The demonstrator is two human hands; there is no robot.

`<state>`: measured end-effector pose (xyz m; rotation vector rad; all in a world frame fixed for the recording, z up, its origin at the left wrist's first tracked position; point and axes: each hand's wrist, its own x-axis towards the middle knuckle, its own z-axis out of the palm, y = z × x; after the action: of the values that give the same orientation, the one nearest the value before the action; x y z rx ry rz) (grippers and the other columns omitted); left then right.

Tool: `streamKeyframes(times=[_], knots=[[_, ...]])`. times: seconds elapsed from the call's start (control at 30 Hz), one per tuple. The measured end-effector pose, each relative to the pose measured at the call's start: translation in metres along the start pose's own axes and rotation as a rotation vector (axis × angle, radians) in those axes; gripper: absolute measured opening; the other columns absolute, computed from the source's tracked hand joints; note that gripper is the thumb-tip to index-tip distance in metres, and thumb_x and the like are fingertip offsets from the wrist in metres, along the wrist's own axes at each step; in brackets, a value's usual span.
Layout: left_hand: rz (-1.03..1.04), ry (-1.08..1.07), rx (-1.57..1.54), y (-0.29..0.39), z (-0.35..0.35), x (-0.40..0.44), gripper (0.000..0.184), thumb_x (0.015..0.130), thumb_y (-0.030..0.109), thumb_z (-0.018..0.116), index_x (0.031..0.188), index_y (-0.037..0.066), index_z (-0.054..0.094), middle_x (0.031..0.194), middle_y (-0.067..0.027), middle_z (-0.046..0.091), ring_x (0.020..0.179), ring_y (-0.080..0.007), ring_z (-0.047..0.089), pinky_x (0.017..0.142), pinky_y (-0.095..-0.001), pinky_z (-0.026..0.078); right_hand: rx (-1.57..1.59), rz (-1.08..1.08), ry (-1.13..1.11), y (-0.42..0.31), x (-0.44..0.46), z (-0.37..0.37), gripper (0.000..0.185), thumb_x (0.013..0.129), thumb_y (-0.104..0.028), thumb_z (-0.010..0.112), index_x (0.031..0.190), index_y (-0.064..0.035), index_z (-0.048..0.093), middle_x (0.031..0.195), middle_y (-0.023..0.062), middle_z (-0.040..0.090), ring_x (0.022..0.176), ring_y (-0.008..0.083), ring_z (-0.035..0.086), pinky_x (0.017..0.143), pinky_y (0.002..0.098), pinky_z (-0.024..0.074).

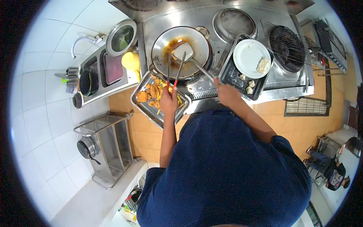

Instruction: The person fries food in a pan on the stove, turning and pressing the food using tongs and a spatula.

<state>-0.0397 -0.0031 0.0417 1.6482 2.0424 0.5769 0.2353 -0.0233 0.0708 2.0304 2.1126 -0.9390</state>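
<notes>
My left hand (169,101) is closed on red-handled tongs (177,77), whose two metal arms stand apart and reach into a large wok (159,49) with brownish oil. My right hand (228,94) grips the handle of a metal spatula (184,51); its broad blade rests over the oil, beside the tong tips. Below the wok's left side, a metal tray (149,118) holds fried golden pieces (153,90) and yellow strips, partly behind my left hand. Right of the wok, a white plate (247,53) with a pale piece (262,65) sits on a black tray (225,77) with several small pale lumps.
A round pan (236,24) sits at the back. Farther right is a burner with a wire grill (286,47). On the left are a sink (113,68), a faucet (81,39), a yellow ladle (130,61) and a metal rack (113,142). Another person (329,166) is at the far right.
</notes>
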Motion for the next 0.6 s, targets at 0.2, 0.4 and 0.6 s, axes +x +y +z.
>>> streamKeyframes(times=[0.2,0.4,0.6], knots=[[0.030,-0.005,0.128,0.008,0.002,0.001,0.047,0.093,0.043,0.060,0.114,0.000,0.060,0.072,-0.0166,0.065,0.068,-0.0380,0.065,0.060,-0.0480,0.049,0.030,-0.046,0.086,-0.009,-0.003,-0.005,0.050,0.094,-0.016,0.046,0.144,-0.0084,0.044,0.089,0.0220,0.068,0.079,0.0405,0.068,0.072,0.0522,0.0547],[0.036,0.029,0.081,0.008,0.007,0.003,0.047,0.094,0.044,0.059,0.109,-0.001,0.060,0.070,-0.0201,0.064,0.065,-0.0400,0.063,0.057,-0.0486,0.047,0.051,-0.014,-0.018,-0.019,-0.010,-0.027,0.052,0.093,-0.011,0.043,0.145,-0.0073,0.043,0.099,0.0234,0.068,0.087,0.0406,0.069,0.077,0.0524,0.0556],[0.042,0.076,0.037,0.007,0.004,0.002,0.044,0.093,0.044,0.062,0.094,0.000,0.058,0.070,-0.0203,0.062,0.065,-0.0414,0.062,0.057,-0.0491,0.046,0.072,-0.072,0.082,-0.015,-0.022,-0.028,0.049,0.094,-0.014,0.045,0.142,-0.0057,0.045,0.086,0.0236,0.067,0.077,0.0412,0.068,0.069,0.0533,0.0545]])
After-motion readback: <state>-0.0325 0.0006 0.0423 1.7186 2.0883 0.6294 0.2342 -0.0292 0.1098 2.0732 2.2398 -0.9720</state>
